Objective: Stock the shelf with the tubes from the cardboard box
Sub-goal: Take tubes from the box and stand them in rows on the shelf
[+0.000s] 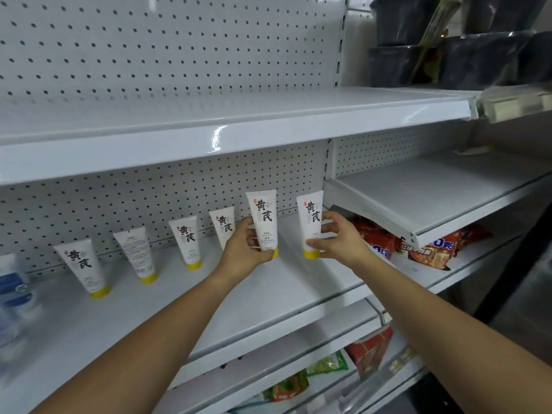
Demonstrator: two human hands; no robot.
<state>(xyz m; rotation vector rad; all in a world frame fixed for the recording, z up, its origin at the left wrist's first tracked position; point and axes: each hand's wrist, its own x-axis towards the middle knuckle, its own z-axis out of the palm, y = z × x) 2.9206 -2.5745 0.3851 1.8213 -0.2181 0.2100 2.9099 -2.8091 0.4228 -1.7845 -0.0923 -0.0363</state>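
Tubes, one in each grip, cap down. My left grip [248, 246] is curled round the lower half of the left tube [263, 218], thumb on the front near the yellow cap. My right grip [339, 237] pinches the right tube [310, 219] low on its side, thumb by the cap and fingers spread behind. Both tubes are upright with labels facing me, just beside each other but apart. The right tube's cap looks close to the shelf [268, 297]; I cannot tell whether it touches. The left tube looks held clear above it.

Left of my grips, a row [186, 240] of four more tubes stands on their caps far back on the shelf, near the pegboard [119, 204]. The nearest of them is partly hidden behind my left grip. The second from the left shows its back, not its label. At the far left are blurred blue-and-white goods [15, 288]. To the right, red packets [433, 246] lie on the next shelf. The cardboard box is out of view.

I judge this to be the placing step. Next I should lower both tubes onto their caps at the right end of the row, matching the spacing, with labels forward. The caps are narrow, so I should let each tube settle before I let go.
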